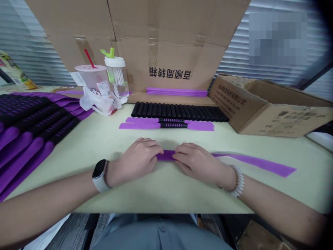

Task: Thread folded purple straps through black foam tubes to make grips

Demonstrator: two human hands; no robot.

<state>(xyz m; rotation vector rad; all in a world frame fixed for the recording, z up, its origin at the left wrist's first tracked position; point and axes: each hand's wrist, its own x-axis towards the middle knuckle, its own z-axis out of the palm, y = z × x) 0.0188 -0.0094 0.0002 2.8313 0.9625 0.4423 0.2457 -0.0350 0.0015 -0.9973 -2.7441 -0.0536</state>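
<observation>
A flat purple strap [262, 163] runs across the table in front of me, its loose end reaching out to the right. My left hand [139, 156] pinches it near the middle, and my right hand [197, 159] grips it a short way along. Between the two hands a short purple stretch shows; its left part looks ribbed or folded. Just beyond my hands lie two purple straps with black slotted sleeves [173, 125] around their middles. Behind those, a row of black ribbed tubes [179, 111] lies side by side.
At the left are several stacked purple straps with black sleeves [31, 118]. A pink drink cup [95, 80] in a plastic bag and a clear bottle [118, 78] stand behind. Flat purple strips [177, 92] lie against upright cardboard [171, 45]. An open carton [270, 119] sits at the right.
</observation>
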